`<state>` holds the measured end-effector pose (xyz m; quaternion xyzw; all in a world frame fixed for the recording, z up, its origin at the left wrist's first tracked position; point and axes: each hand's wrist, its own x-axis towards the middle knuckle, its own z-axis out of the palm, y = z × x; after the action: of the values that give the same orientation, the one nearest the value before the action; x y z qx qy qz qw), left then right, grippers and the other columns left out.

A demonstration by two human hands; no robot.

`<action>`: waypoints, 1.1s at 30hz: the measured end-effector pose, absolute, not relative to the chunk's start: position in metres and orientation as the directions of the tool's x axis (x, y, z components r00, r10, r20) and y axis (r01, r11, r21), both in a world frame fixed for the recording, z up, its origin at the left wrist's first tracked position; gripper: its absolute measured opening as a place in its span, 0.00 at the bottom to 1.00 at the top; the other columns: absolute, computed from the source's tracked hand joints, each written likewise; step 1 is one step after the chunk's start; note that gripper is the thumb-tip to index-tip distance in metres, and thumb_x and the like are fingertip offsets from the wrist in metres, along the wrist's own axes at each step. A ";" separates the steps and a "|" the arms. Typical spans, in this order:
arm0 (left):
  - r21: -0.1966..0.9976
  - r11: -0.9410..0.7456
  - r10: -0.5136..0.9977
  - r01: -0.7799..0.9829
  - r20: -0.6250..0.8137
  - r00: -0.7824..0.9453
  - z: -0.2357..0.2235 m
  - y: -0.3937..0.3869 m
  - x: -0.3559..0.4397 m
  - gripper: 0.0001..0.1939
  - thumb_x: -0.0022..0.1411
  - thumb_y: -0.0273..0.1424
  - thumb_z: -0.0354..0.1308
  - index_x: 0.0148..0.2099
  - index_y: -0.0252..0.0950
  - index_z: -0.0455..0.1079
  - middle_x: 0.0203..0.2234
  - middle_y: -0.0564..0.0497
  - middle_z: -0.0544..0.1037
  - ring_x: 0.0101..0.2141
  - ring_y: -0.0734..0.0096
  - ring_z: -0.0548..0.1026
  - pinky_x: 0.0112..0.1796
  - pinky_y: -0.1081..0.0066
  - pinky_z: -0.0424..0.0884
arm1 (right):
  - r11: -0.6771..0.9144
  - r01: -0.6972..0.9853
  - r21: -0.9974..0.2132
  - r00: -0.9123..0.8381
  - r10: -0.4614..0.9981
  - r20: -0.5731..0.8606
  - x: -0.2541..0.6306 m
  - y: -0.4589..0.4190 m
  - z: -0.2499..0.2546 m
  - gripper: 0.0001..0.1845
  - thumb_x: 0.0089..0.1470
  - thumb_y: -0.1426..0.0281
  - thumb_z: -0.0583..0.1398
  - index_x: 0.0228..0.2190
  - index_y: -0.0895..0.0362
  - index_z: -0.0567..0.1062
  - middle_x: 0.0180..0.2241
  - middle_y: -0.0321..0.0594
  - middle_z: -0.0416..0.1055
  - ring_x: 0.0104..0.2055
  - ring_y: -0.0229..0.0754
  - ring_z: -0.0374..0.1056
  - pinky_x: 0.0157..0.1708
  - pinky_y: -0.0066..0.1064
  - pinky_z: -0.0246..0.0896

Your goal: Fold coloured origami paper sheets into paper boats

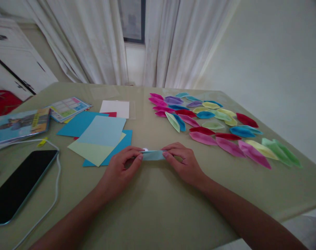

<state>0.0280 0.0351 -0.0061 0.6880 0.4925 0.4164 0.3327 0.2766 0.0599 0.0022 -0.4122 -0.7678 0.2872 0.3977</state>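
A folded light blue strip of paper (pixel 153 155) is stretched level between my two hands, close above the tabletop. My left hand (pixel 124 163) pinches its left end between thumb and fingers. At the right end, my right hand (pixel 182 161) pinches it the same way. Just beyond the strip, a small white spot shows, too small to name. Left of my hands lies a loose pile of coloured paper sheets, with a light blue sheet (pixel 103 130) on top, a pale yellow sheet (pixel 95 156) under it and darker blue sheets (pixel 77 125) around them.
Many folded paper pieces (pixel 203 138) in several colours lie in rows on the right of the table (pixel 158 215). White square paper (pixel 116 108) lies at the back. On the left are a phone (pixel 22 184), a white cable (pixel 58 173) and a picture booklet (pixel 19 125).
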 end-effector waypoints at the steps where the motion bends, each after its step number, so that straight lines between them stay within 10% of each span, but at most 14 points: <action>1: 0.852 -0.299 0.953 0.429 0.244 0.181 -0.007 0.035 0.028 0.13 0.74 0.38 0.57 0.43 0.39 0.81 0.46 0.45 0.83 0.42 0.63 0.81 0.38 0.68 0.78 | 0.491 0.408 -0.769 -0.352 0.862 0.363 0.276 0.060 0.002 0.10 0.67 0.68 0.63 0.38 0.52 0.86 0.41 0.41 0.84 0.44 0.45 0.78 0.48 0.39 0.73; 16: 0.558 -0.417 0.898 0.717 0.372 0.234 -0.013 0.029 0.034 0.10 0.73 0.35 0.56 0.42 0.39 0.78 0.40 0.48 0.83 0.39 0.61 0.82 0.44 0.64 0.77 | 0.528 0.558 -0.640 -0.386 0.848 0.363 0.274 0.058 -0.006 0.05 0.60 0.73 0.69 0.30 0.54 0.82 0.34 0.39 0.84 0.38 0.45 0.78 0.42 0.38 0.71; 33: 0.606 -0.362 0.932 0.708 0.244 0.267 -0.014 0.033 0.027 0.06 0.73 0.35 0.57 0.44 0.39 0.73 0.37 0.50 0.81 0.38 0.62 0.80 0.41 0.65 0.74 | 0.671 0.560 -0.486 -0.558 0.739 0.378 0.277 0.057 -0.005 0.04 0.66 0.75 0.64 0.37 0.55 0.77 0.38 0.42 0.79 0.43 0.46 0.72 0.46 0.37 0.66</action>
<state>0.0269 0.0325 -0.0138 0.7724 0.5309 0.2905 0.1926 0.2772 0.0573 -0.0050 -0.3738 -0.8684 0.1572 0.2853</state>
